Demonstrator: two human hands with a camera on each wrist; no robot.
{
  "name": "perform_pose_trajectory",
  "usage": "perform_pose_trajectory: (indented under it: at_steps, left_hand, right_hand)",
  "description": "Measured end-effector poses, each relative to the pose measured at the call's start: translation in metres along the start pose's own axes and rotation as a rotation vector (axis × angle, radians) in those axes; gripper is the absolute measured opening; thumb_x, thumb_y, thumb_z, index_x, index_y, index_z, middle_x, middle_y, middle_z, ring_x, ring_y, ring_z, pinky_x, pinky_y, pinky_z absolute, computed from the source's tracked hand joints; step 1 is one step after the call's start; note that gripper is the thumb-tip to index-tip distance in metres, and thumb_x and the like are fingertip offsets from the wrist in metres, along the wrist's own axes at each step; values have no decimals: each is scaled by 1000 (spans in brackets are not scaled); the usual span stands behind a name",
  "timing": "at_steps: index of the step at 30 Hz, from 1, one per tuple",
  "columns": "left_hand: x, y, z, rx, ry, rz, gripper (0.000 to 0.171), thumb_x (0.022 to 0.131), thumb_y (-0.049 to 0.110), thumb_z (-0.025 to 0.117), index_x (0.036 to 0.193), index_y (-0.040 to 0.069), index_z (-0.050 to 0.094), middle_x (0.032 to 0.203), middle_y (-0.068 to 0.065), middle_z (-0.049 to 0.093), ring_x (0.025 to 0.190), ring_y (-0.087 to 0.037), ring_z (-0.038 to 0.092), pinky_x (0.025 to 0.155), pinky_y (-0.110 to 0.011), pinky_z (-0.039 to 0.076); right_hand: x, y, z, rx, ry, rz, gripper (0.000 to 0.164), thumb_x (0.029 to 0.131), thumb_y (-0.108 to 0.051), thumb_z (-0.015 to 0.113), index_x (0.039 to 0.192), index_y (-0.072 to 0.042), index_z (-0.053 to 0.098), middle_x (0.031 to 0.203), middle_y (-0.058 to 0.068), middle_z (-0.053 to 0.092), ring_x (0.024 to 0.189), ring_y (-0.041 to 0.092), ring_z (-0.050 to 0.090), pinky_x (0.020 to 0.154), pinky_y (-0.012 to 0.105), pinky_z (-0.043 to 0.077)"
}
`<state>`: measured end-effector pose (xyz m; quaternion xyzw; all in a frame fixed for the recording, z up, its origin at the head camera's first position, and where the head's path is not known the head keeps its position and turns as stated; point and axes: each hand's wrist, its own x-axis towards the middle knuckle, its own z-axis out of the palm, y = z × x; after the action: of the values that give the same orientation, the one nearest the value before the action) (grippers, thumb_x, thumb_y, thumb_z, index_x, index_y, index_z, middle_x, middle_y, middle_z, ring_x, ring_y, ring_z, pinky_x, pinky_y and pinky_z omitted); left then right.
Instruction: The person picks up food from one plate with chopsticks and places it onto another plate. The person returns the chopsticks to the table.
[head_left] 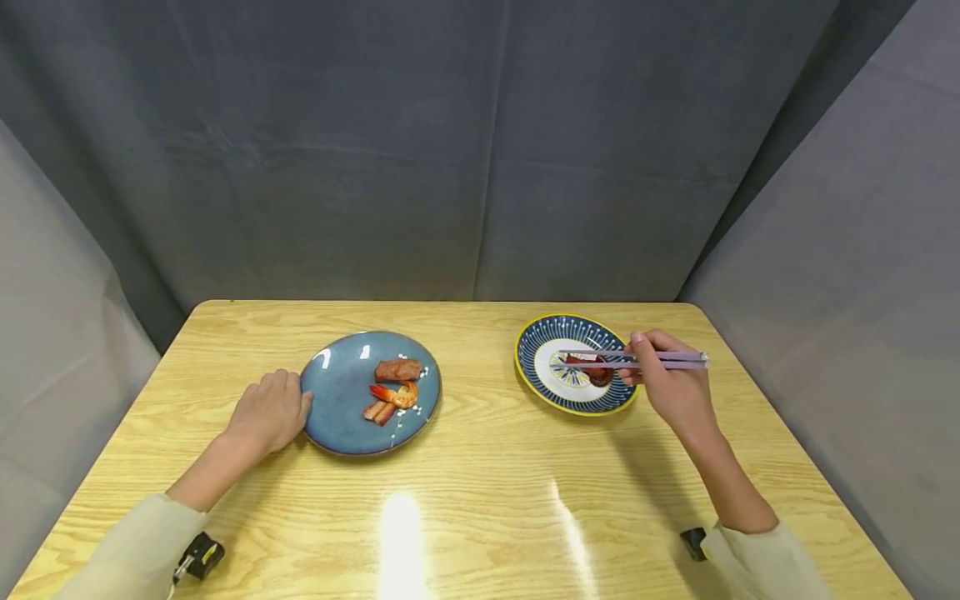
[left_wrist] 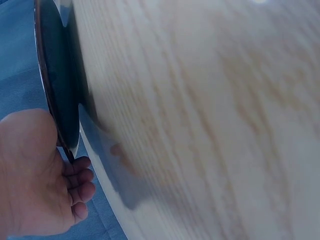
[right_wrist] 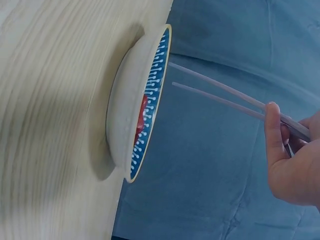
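Note:
My left hand [head_left: 270, 408] is at the left rim of a round blue plate [head_left: 333, 400]; in the left wrist view its thumb and curled fingers grip the edge. On that plate lie a browned slab of meat [head_left: 397, 370], a shrimp [head_left: 407, 394] and a striped, bacon-like piece [head_left: 381, 412]. With my right hand [head_left: 671, 379] I hold a pair of pale purple chopsticks [head_left: 682, 364]. Their tips are parted, above a yellow-rimmed, blue-patterned dish [head_left: 540, 379]. Beneath them sits a dark red, glossy piece of food [head_left: 600, 375], and the right wrist view shows the tips clear of it.
Both plates stand on a light wood table [head_left: 480, 483], with a wide stretch of tabletop between them. A dark grey curtain [head_left: 480, 167] hangs behind its far edge. Lighter grey cloth [head_left: 847, 250] flanks it on the right and left.

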<state>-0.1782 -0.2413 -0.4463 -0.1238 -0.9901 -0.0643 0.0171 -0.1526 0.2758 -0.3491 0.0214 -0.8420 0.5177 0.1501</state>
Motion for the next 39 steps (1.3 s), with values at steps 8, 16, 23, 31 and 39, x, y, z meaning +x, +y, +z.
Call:
perform_pose_trajectory:
  at_steps: [8, 16, 23, 31, 39]
  left_hand:
    - [-1, 0, 0, -13, -10, -6, 32, 103, 21, 50, 98, -10, 52, 83, -14, 46, 79, -33, 49, 67, -47, 42]
    - [0, 0, 0, -5, -10, -1, 31, 103, 21, 51, 97, -10, 52, 82, -13, 45, 78, -32, 48, 66, -45, 40]
    - [1, 1, 0, -6, -12, -2, 32, 103, 21, 51, 98, -10, 52, 83, -13, 46, 80, -33, 49, 67, -47, 42]
    - [1, 0, 0, 1, -15, -3, 32, 103, 21, 51, 97, -10, 52, 83, -13, 45, 79, -32, 49, 67, -46, 41]
    - [0, 0, 0, 1, -18, -5, 32, 103, 21, 51, 99, -11, 52, 84, -14, 46, 81, -33, 50, 68, -47, 42]
  right_hand:
    - [-3, -14, -5, 2, 5, 22, 33, 105, -18, 51, 96, 12, 63, 78, 3, 67, 68, 15, 70, 65, 29, 57]
    - [-4, -18, -7, -3, 12, 45, 35, 105, -19, 51, 95, 12, 63, 77, -2, 66, 67, 12, 70, 65, 27, 57]
    - [-1, -8, -8, -49, 28, 81, 36, 105, -22, 51, 95, 10, 64, 74, 3, 68, 65, 11, 70, 61, 22, 55]
    - [3, 0, -7, -61, 41, 63, 36, 106, -20, 48, 93, 10, 63, 71, 1, 66, 64, 12, 69, 61, 23, 55]
    - [17, 30, -5, -82, 53, 29, 44, 107, -29, 45, 93, 8, 63, 77, 18, 68, 63, 12, 68, 60, 25, 56]
